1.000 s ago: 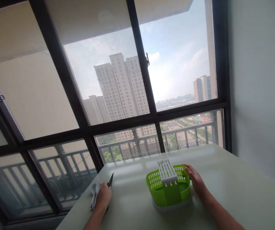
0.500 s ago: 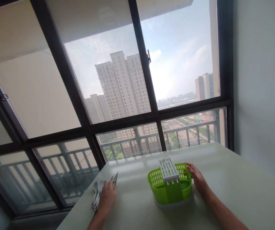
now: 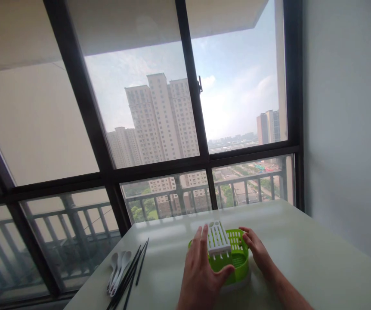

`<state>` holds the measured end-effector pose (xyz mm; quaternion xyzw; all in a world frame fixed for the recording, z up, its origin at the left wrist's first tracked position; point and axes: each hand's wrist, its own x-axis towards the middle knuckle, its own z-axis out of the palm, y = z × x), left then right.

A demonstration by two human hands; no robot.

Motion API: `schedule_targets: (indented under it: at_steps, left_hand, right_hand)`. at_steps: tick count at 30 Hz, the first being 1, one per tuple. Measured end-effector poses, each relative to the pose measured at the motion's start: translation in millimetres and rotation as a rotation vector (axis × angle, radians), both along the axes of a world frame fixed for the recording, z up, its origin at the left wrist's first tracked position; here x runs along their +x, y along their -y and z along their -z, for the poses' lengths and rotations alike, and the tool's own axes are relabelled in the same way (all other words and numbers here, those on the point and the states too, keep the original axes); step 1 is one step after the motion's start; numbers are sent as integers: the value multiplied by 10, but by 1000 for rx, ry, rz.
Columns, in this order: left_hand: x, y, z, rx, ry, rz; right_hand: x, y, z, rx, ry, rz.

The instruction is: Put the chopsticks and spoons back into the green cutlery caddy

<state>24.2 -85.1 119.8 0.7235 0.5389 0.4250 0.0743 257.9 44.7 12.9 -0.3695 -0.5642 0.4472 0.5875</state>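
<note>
A green cutlery basket [image 3: 241, 263] with slotted walls and a pale base stands on the table in front of me. Across its top sits a white slotted rack [image 3: 219, 239] with small hooks along its front edge. My right hand [image 3: 259, 249] grips the basket's right rim with bent fingers. At the basket's left front is my left hand [image 3: 201, 269], open, its fingers stretched upward and thumb spread to the right. It covers much of the basket's left side; whether it touches cannot be told. Left of it lie several white spoons [image 3: 120, 268] beside several dark chopsticks [image 3: 130, 275].
The pale table [image 3: 162, 249] reaches toward a dark-framed window [image 3: 159, 165], with a balcony railing beyond it. A plain wall [image 3: 343, 129] rises on the right. The spoons and chopsticks lie near the table's left edge.
My left hand has left the chopsticks and moved right to the basket. The chopsticks now lie loose on the table. My right hand stays on the basket's rim. The view has shifted slightly.
</note>
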Motion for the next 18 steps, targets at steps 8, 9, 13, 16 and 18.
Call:
schedule_targets:
  at_steps: [8, 9, 13, 16, 18]
  left_hand:
    - [189, -426, -86, -12, -60, -179]
    - [110, -513, -81, -5, -95, -209]
    - [-375, -964, -176, 8, -146, -308]
    - [-814, -1334, -349, 13, -59, -355]
    - [-1097, -1523, -481, 22, 5, -390]
  right_hand:
    - [-68, -12, 106, 45, 78, -40]
    - [-72, -7, 115, 48, 110, -18]
    - [-79, 20, 121, 40, 206, 55]
    - [-91, 41, 104, 54, 240, 67]
    - [-99, 54, 96, 67, 264, 61]
